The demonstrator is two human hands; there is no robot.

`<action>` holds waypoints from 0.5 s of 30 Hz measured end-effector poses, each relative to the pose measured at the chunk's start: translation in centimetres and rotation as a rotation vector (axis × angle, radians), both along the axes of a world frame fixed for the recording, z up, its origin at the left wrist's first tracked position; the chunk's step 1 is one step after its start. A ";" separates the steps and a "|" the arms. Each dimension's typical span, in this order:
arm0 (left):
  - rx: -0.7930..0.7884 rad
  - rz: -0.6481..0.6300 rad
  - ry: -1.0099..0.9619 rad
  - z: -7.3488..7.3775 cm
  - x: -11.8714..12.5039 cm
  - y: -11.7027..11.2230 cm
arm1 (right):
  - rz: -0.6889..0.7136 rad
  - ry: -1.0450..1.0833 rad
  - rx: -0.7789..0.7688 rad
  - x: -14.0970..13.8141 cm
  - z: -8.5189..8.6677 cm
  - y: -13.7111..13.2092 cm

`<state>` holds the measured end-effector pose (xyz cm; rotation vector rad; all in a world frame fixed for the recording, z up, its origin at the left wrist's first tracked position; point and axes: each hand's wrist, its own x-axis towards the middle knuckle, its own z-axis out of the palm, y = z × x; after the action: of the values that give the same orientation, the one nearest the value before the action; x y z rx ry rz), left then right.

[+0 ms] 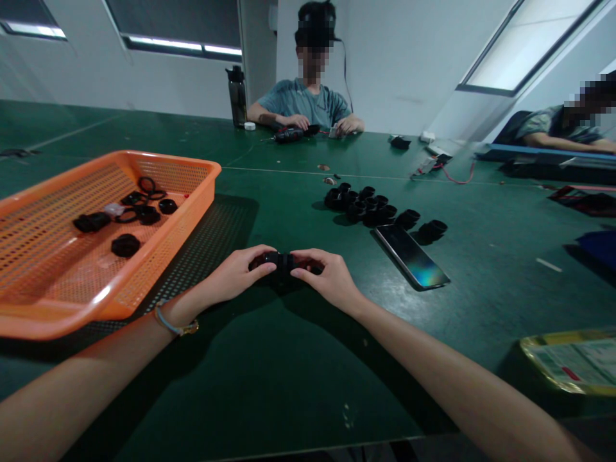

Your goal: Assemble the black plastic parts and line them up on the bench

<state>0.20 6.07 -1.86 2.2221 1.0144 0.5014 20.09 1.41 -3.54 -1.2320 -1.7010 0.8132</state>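
Note:
Both my hands meet over a small black cylindrical part (282, 263) on the green table (289, 372). My left hand (238, 273) grips its left end with curled fingers. My right hand (327, 276) pinches the right end. The part rests on or just above the tabletop between them. A group of several similar black ring parts (366, 205) lies farther back, right of centre. An orange mesh basket (187, 212) at the left holds several black rings and caps (126, 245).
A dark phone (411, 255) lies face up right of my hands. A yellow-rimmed tray (570, 362) sits at the right edge. One person sits across the table (308, 102) beside a dark bottle (237, 96); another person (568, 128) sits at the far right.

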 end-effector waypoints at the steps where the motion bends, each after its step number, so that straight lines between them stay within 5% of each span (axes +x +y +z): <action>1: 0.000 0.001 0.003 0.0 0.0 0.0 | 0.000 -0.003 -0.004 0.0 0.0 0.0; 15: 0.005 -0.002 0.002 -0.1 -0.1 0.0 | -0.030 0.056 0.008 -0.1 -0.3 0.0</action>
<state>0.12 6.09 -1.96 2.2280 1.0126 0.5015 19.99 1.43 -3.85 -1.2157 -1.6353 0.8149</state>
